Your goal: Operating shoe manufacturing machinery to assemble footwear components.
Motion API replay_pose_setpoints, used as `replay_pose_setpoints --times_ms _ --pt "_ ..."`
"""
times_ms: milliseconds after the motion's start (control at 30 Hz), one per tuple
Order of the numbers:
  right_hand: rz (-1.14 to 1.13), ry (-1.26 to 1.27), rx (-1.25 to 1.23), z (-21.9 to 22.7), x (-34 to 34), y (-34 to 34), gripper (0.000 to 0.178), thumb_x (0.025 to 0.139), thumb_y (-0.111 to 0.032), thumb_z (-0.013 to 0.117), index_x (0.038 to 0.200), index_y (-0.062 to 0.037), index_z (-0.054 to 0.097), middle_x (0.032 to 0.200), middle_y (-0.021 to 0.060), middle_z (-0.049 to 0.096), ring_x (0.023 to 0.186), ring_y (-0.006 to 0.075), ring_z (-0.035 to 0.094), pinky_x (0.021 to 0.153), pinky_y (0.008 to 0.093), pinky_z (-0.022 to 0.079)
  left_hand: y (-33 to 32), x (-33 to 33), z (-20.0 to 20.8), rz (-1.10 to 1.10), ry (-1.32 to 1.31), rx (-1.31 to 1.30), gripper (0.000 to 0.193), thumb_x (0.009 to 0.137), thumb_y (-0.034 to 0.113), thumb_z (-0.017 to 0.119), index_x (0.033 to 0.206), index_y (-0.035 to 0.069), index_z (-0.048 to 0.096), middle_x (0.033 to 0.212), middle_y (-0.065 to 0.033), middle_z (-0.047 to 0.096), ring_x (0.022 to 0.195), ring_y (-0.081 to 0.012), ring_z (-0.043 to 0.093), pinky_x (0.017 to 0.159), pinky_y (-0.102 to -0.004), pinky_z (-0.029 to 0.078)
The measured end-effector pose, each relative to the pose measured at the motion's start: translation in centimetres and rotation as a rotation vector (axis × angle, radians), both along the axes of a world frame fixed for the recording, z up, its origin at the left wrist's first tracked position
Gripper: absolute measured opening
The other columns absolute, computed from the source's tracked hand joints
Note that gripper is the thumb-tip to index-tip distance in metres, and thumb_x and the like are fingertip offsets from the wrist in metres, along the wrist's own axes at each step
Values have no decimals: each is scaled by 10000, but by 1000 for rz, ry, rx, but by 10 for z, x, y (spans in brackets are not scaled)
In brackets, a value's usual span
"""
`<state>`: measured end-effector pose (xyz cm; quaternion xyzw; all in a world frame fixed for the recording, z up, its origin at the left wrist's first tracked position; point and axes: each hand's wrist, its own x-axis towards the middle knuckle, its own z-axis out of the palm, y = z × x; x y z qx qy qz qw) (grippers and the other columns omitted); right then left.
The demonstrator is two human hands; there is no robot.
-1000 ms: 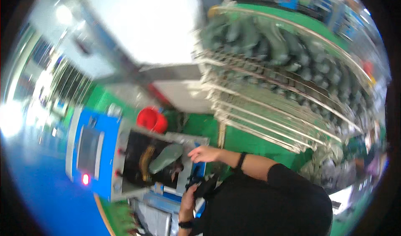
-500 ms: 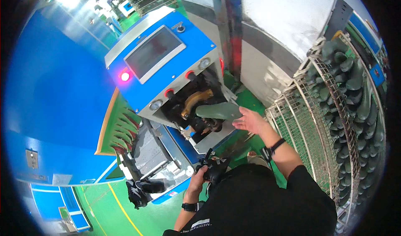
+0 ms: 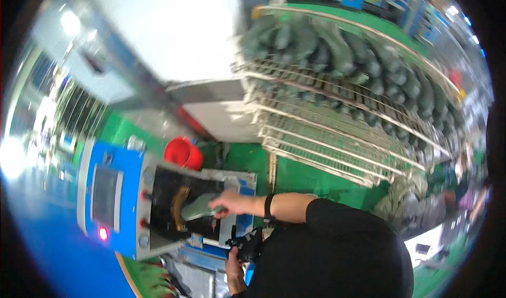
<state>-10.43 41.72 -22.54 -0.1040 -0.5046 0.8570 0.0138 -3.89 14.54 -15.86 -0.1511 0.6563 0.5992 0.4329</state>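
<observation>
My right hand [image 3: 227, 203] is closed on the near end of a smooth dark green shoe last [image 3: 199, 207]. The last reaches across the dark opening of a blue-and-white machine [image 3: 129, 192], beside a curved brass-coloured part [image 3: 179, 208]. Whether the last touches that part, I cannot tell. Lower down, close to my body, my left hand [image 3: 233, 269] grips a floppy black piece that looks like a shoe upper [image 3: 247, 245]. Its fingers are partly hidden by that piece.
A wire rack [image 3: 337, 95] at the upper right carries rows of green shoe lasts. Behind the machine stands a red bucket [image 3: 183, 152]. The machine's panel has a dark screen [image 3: 106, 199] and a lit red button [image 3: 103, 233]. A wall [image 3: 211, 34] rises beyond.
The view has swung to the right, so the machine now appears farther left and turned. My right hand's fingers, spread against the last's end before, are now closed round it. The left still grips the black piece.
</observation>
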Motion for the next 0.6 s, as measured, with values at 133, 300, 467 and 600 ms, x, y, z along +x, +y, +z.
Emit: replay_pose_setpoints --times_ms 133,300,467,600 --pt "-13 -100 -461 69 69 15 364 905 -187 766 1178 12 630 1026 104 687 910 233 705 771 376 608 43 -13 32 -252 118 15 435 928 322 672 1182 -30 656 1056 -90 711 894 -218 699 755 -356 564" --pt "-214 -41 -390 116 184 114 398 893 -249 780 1169 9 655 1043 115 718 863 226 724 706 352 613 82 -28 27 -421 89 10 474 915 335 682 1193 -47 642 1079 -110 703 959 -230 694 776 -382 566" --pt "-858 -236 -510 136 348 161 410 947 -328 693 1151 23 641 1028 172 725 730 247 732 555 269 566 132 -33 23 -411 98 -42 430 865 300 702 1123 -39 646 998 -106 695 840 -246 689 766 -386 562" --pt "-1409 122 -963 96 494 142 292 973 -301 586 1139 -61 580 853 257 620 524 201 485 417 257 369 179 -31 19 -550 137 -64 417 866 314 698 1089 -36 660 1003 -96 688 886 -233 666 796 -396 533"
